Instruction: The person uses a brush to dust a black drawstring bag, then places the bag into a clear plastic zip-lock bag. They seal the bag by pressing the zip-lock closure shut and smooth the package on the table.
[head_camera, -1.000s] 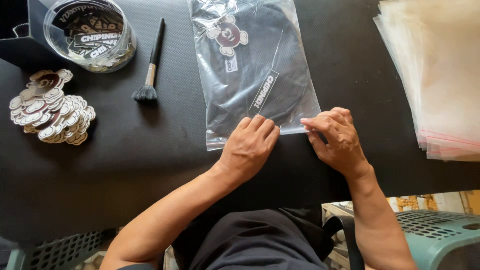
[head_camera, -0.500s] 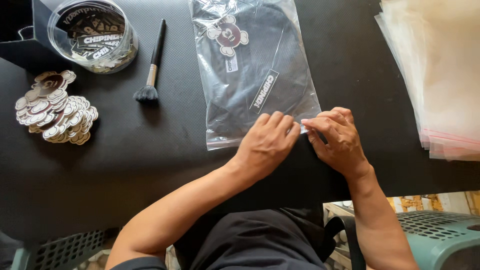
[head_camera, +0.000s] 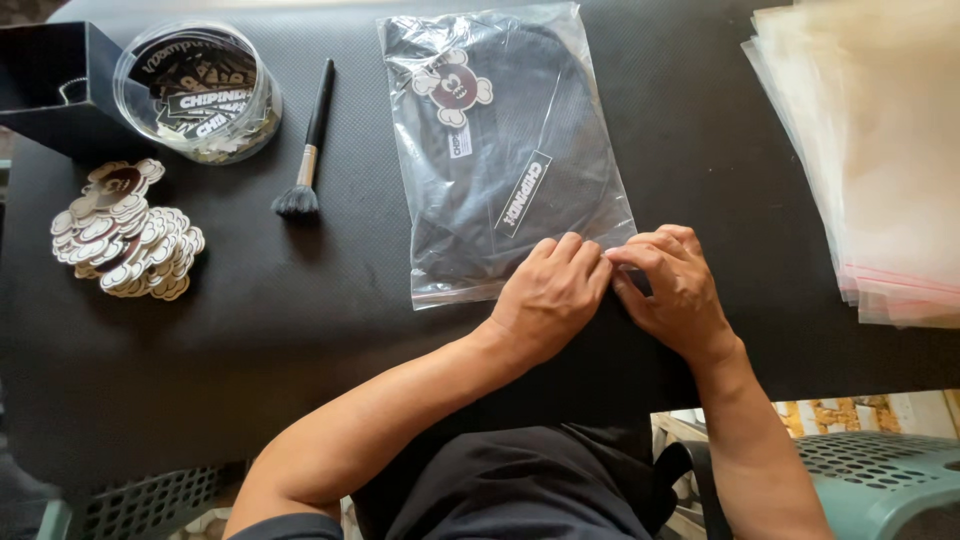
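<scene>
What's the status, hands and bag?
Left hand and right hand both pressing near edge of clear plastic bag holding dark garment. Black-handled brush lies apart, nothing in the way.
</scene>
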